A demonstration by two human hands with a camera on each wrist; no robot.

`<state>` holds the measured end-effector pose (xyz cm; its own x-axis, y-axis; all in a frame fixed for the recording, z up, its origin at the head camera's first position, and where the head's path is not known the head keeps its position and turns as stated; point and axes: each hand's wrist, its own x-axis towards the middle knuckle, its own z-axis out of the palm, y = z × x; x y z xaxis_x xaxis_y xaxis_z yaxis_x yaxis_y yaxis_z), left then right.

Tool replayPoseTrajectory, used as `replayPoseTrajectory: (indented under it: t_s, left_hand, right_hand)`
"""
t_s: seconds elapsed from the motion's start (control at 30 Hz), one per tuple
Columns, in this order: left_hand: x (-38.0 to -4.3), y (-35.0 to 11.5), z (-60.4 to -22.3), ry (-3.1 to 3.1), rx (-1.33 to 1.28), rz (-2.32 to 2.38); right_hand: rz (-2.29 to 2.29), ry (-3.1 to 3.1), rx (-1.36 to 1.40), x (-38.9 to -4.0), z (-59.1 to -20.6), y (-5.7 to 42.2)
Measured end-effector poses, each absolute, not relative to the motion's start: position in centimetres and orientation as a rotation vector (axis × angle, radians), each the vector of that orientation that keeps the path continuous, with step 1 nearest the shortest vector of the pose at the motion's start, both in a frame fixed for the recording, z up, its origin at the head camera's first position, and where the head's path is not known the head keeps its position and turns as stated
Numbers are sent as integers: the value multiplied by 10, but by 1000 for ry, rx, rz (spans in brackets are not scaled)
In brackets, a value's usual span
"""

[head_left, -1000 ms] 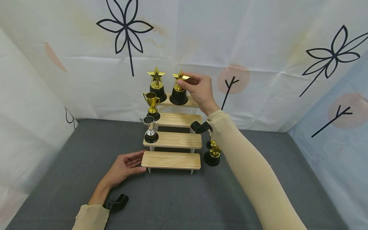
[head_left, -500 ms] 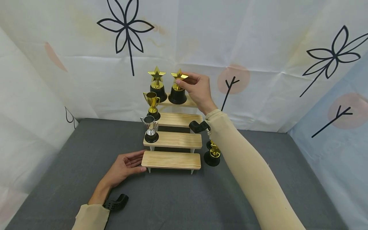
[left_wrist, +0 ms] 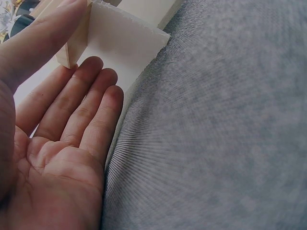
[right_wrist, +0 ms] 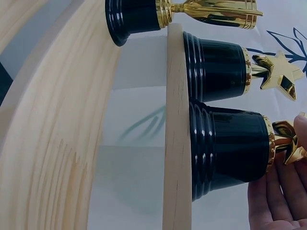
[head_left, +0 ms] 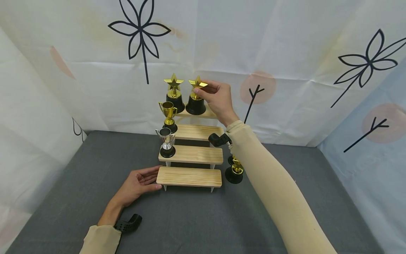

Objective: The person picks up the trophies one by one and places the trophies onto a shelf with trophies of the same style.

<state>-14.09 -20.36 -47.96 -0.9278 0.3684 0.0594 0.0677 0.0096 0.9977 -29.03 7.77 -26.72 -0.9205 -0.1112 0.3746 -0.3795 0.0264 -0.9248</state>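
The right hand (head_left: 219, 101) is pinching a star trophy (head_left: 195, 107) by its top as it is standing on the wooden stand's (head_left: 200, 154) top step (head_left: 209, 112). The left hand (head_left: 137, 185), fingers extended, is touching the lowest step's (head_left: 190, 176) left end. Another star trophy (head_left: 175, 103), a gold cup (head_left: 169, 112) and a silver cup (head_left: 166, 140) are standing leftward; partly hidden trophies (head_left: 233, 176) are standing rightward on the surface (head_left: 190, 222).

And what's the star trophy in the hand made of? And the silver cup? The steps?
Held star trophy: probably plastic; mirror-like gold above a glossy, ridged black base. Silver cup trophy: shiny like a mirror too, so metal or coated plastic. Steps: smooth, pale wood, it seems, because grain lines show.
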Motion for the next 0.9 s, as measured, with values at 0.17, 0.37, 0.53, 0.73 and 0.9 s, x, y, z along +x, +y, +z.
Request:
replayPoseTrajectory:
  t_s: [0.17,0.37,0.53,0.73,0.9]
  left_hand:
    - [-141,-203,-480,2066,454,2017]
    - [-141,-203,-480,2068,454,2016]
    - [-141,-203,-480,2074,461,2011]
    - [-141,-204,-480,2072,455,2013]
    - [-141,-203,-480,2072,452,2010]
  right_hand:
    - [1991,-2115,512,-291,-267,79]
    - [1991,-2123,510,-291,-266,83]
    - [2000,-2101,525,-289,-263,86]
    - [2035,-2086,486,-285,-258,92]
    - [2058,-2061,488,-280,-257,100]
